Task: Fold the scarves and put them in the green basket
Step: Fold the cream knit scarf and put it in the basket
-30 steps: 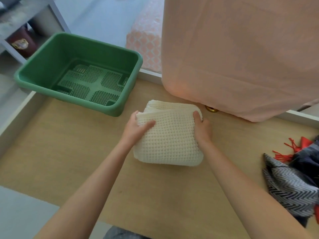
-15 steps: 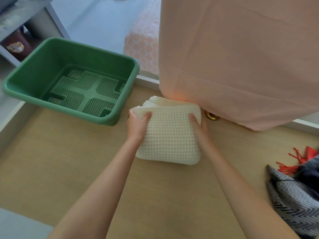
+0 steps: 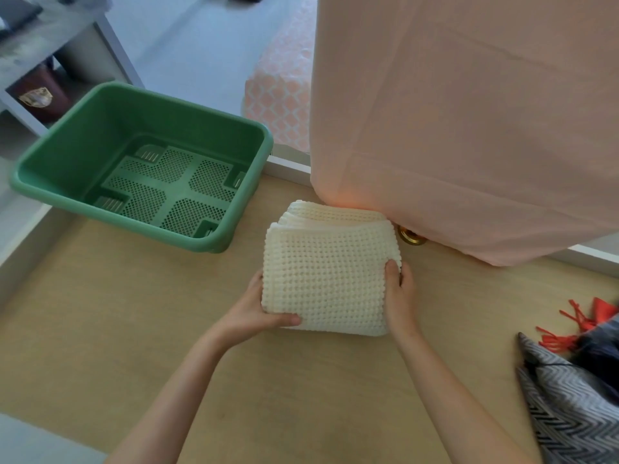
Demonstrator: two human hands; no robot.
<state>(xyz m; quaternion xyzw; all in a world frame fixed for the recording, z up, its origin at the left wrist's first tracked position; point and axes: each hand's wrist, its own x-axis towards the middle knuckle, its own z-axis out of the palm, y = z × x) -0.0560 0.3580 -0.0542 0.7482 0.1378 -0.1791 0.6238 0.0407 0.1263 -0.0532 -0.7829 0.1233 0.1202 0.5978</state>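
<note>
Two hands grip one folded scarf [image 3: 328,269]. Left hand [image 3: 254,316]: thumb pressed on top at the near left corner, fingers tucked underneath, hidden. Right hand [image 3: 400,289]: thumb on top at the right edge, fingers curled round the side. Scarf: cream knit, thick square stack, mid-table [image 3: 134,329]; resting or lifted, cannot tell. Basket [image 3: 140,229]: green, perforated floor, just left of the scarf, not touching. Pink cloth [image 3: 469,128]: hanging behind. Grey scarf [image 3: 569,413] and red scarf [image 3: 582,324]: heaped at far right.

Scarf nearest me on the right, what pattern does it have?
The scarf is grey-white zigzag; head view.
</note>
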